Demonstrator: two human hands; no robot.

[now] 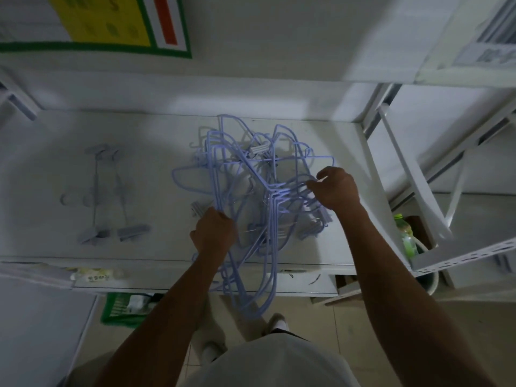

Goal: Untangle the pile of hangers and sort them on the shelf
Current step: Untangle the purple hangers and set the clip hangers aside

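A tangled pile of pale blue wire hangers [245,174] lies on the white shelf [50,169], right of centre, and some of them hang down over the shelf's front edge. My left hand [213,233] grips a bundle of hanger wires at the pile's near left side. My right hand [335,189] pinches hanger wires at the pile's right side. Two grey clip hangers [109,196] lie side by side on the left part of the shelf, apart from the pile.
A white shelf post and slanted brace [410,174] stand at the right. Below them sits a green bottle [405,233] in a box. A green bag [122,308] lies under the shelf. A yellow and green poster [106,20] hangs on the back wall.
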